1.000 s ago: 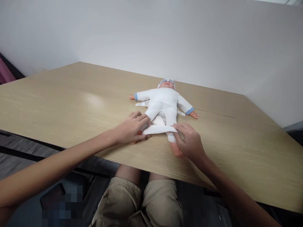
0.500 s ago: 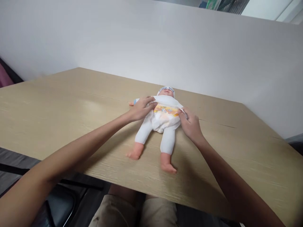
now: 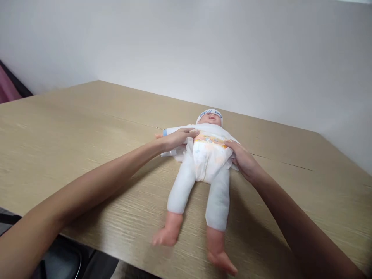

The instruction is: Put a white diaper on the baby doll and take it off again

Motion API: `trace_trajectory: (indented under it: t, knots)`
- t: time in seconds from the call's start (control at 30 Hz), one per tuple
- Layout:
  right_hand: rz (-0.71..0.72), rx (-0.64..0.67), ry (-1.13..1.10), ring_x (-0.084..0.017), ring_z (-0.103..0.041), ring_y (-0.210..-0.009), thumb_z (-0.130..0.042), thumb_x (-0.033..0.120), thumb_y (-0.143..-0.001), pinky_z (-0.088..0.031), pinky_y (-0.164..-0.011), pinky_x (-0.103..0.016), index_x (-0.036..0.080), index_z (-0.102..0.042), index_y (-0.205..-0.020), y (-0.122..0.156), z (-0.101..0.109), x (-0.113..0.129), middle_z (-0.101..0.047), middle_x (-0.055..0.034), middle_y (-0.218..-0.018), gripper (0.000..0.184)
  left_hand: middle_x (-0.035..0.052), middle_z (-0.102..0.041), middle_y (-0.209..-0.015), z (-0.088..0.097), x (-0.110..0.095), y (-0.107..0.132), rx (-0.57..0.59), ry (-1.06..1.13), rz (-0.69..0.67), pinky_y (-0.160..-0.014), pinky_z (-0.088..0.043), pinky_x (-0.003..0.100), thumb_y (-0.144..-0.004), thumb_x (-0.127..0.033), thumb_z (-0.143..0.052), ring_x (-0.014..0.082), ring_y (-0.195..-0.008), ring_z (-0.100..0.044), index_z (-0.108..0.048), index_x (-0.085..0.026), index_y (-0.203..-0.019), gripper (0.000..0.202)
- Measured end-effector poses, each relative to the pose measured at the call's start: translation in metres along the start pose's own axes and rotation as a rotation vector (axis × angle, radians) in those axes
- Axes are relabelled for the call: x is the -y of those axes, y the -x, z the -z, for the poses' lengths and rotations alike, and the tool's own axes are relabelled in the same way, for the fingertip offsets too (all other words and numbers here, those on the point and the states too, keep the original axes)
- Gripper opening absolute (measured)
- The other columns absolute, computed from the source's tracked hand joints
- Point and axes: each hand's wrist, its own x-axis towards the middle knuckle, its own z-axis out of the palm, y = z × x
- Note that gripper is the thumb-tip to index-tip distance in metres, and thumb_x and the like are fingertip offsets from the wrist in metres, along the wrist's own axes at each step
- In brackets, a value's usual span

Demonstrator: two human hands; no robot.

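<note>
A baby doll (image 3: 218, 201) lies on its back on the table, head away from me and bare feet toward me. It wears a white outfit and a headband with blue lettering. A white diaper (image 3: 207, 159) with an orange and yellow printed waistband covers its front between the legs. At the waistband's left end, my left hand (image 3: 181, 138) grips the diaper, its fingertips on the upper edge. My right hand (image 3: 242, 157) holds the opposite end, fingers bent over the side. White side flaps of the diaper stick out beneath both hands, partly hidden by them.
The wooden table (image 3: 101, 116) runs back to a pale wall (image 3: 174, 50). A dark chair (image 3: 62, 257) stands below the table's near edge at lower left. Something pink (image 3: 8, 85) shows at the far left.
My view has come closer to the doll and tipped down. The diaper's front lies flatter and smoother over the belly, with both hands still at its waist ends.
</note>
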Motion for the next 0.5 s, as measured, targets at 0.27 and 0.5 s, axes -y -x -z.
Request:
trace_trajectory:
  t: [0.27,0.5]
  knots:
    - [-0.069,0.057,0.062,-0.027,-0.076,-0.098,-0.093,0.061,-0.076,-0.062,-0.085,-0.037,0.027,-0.076,-0.11,0.03,0.034,0.021,-0.083,-0.006,-0.112,0.051,0.0026,-0.07,-0.086,0.0,-0.009,0.026,0.064,-0.031,0.013,-0.069,-0.046,0.028,-0.094,-0.064,-0.082,0.0157,-0.075,-0.063,-0.07,-0.018,-0.088,0.048]
    - [0.285,-0.376,0.277,-0.031,-0.075,-0.108,-0.077,0.048,-0.09,-0.064,-0.094,-0.052,0.023,-0.071,-0.116,0.055,0.045,-0.009,-0.077,-0.0146,-0.124,0.037,0.0027,-0.071,-0.084,0.005,-0.006,0.023,0.037,-0.038,0.058,-0.065,-0.043,0.027,-0.085,-0.066,-0.089,0.015,-0.072,-0.06,-0.072,-0.017,-0.088,0.052]
